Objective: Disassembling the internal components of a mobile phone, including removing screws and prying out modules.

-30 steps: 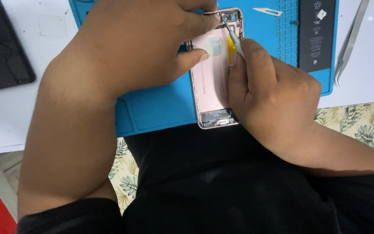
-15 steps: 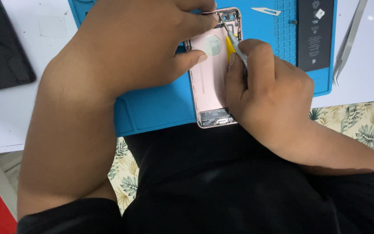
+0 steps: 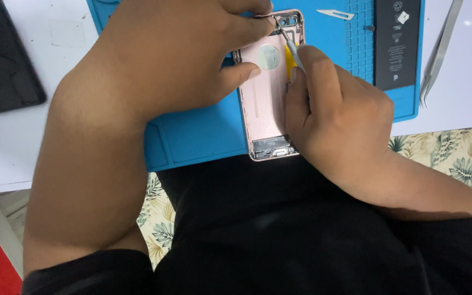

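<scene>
An opened pink phone housing (image 3: pixel 263 93) lies lengthwise on a blue work mat (image 3: pixel 192 136), its inside facing up. My left hand (image 3: pixel 187 54) presses on the housing's left side, thumb on its inner surface and fingertips at the top corner. My right hand (image 3: pixel 334 114) rests on the right side and grips a thin metal tool with a yellow part (image 3: pixel 289 52), its tip pointing into the top area by the camera opening.
A black flat battery (image 3: pixel 397 43) lies on the mat at the upper right, a small blade-like piece (image 3: pixel 335 13) beside it. Metal tweezers (image 3: pixel 438 49) lie on the white table to the right. A dark flat device (image 3: pixel 1 60) sits at the far left.
My right hand has shifted slightly, and the tool's tip has moved a little within the housing's top area. The left hand keeps its hold.
</scene>
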